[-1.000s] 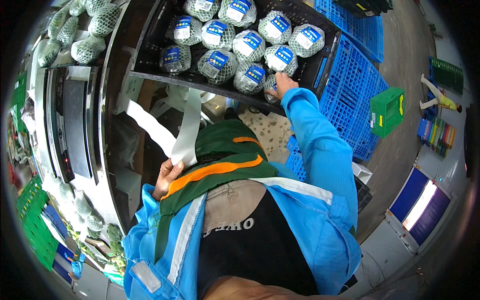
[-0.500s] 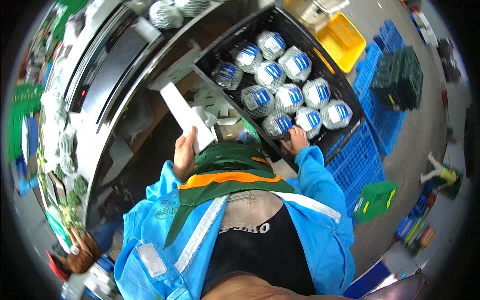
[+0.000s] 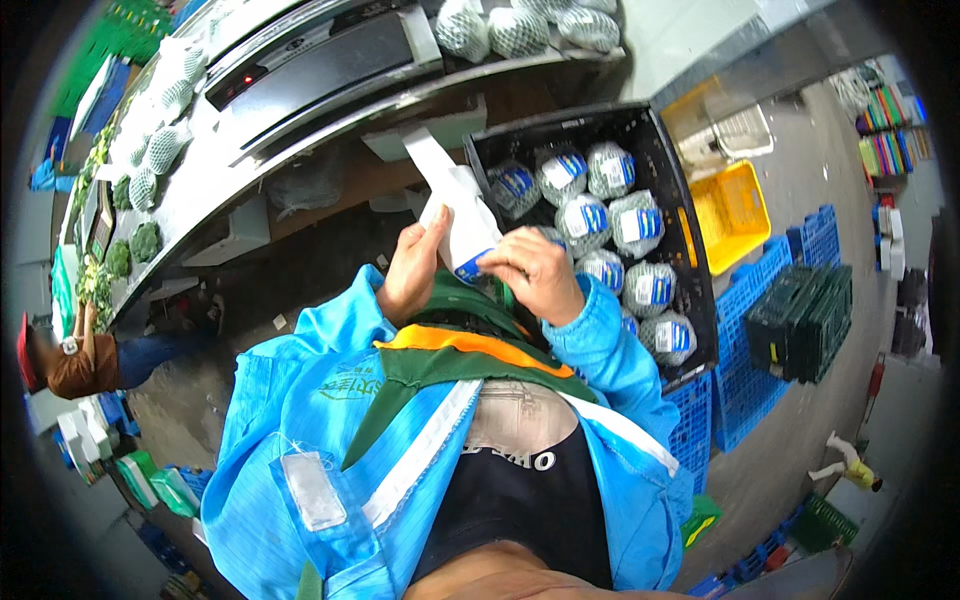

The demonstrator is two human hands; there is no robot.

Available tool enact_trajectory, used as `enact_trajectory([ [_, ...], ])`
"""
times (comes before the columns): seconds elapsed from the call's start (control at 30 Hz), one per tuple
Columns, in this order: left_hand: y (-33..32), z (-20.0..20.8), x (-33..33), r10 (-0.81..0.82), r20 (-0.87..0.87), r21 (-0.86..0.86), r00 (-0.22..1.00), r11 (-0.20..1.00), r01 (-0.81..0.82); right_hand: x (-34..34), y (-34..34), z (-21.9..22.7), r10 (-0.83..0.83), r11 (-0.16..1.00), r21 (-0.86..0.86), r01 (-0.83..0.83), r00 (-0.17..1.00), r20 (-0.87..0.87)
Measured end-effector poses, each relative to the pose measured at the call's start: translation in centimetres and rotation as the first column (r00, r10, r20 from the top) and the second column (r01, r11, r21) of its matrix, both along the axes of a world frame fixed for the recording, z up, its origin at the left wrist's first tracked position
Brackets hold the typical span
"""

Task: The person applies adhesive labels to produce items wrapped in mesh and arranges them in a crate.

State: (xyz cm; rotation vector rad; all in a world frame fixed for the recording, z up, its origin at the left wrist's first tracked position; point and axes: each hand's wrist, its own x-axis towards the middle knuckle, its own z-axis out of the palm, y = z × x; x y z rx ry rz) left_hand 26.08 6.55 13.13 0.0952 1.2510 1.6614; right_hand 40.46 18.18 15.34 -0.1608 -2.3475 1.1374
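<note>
In front of my waist, my left hand [image 3: 412, 268] is closed on a white label strip [image 3: 455, 200], thumb on top. The strip stretches away from me toward the counter. At its near end is a blue-and-white label [image 3: 474, 266], which my right hand [image 3: 540, 272] pinches between thumb and fingers. To the right, close by my right hand, stands a black crate [image 3: 697, 235]. Inside it sit several round items in white net sleeves, such as this netted item [image 3: 637, 224], with blue-and-white labels on top. My right forearm hides part of the crate's near side.
A counter carries a black-and-silver machine [image 3: 320, 75] and more netted items [image 3: 520, 32]. Broccoli heads [image 3: 146, 241] lie at its left end, near another person [image 3: 95, 360]. Right of the crate are a yellow bin [image 3: 735, 215], blue pallets [image 3: 760, 345] and dark green crates [image 3: 800, 320].
My right hand has left a netted item in the crate and come to the near end of the label strip. The view has turned, shifting the crate right and down.
</note>
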Motion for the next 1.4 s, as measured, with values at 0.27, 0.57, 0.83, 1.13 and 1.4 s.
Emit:
enact_trajectory([
  [0.27, 3.6, -4.3, -6.2, -0.173, -0.011, -0.042, 0.985, 0.984, 0.172, -5.0, 3.5, -1.0, -0.080, 0.988, -0.117, 0.096, 0.988, 0.130],
  [0.57, 8.5, -4.7, -18.3, 0.317, 0.009, -0.059, 0.948, 0.947, -0.316, -13.9, 12.3, -1.8, -0.267, 0.751, -0.626, 0.210, 0.964, 0.004],
  [0.83, 6.9, -1.2, -22.3, -0.153, 0.673, 0.135, 0.723, 0.987, 0.083, -24.5, 33.1, -10.5, -0.542, 0.749, -0.317, 0.582, 0.813, 0.211],
  [1.13, 1.9, 0.2, -24.6, -0.687, 0.085, 0.031, 0.721, 0.725, 0.688, -28.4, 34.3, -11.2, -0.430, 0.729, 0.602, 0.326, 0.902, 0.032],
  [1.4, 2.9, -1.1, -24.4, -0.730, 0.007, -0.070, 0.683, 0.681, 0.729, -26.9, 31.1, -7.6, -0.468, 0.784, 0.499, 0.370, 0.880, 0.081],
])
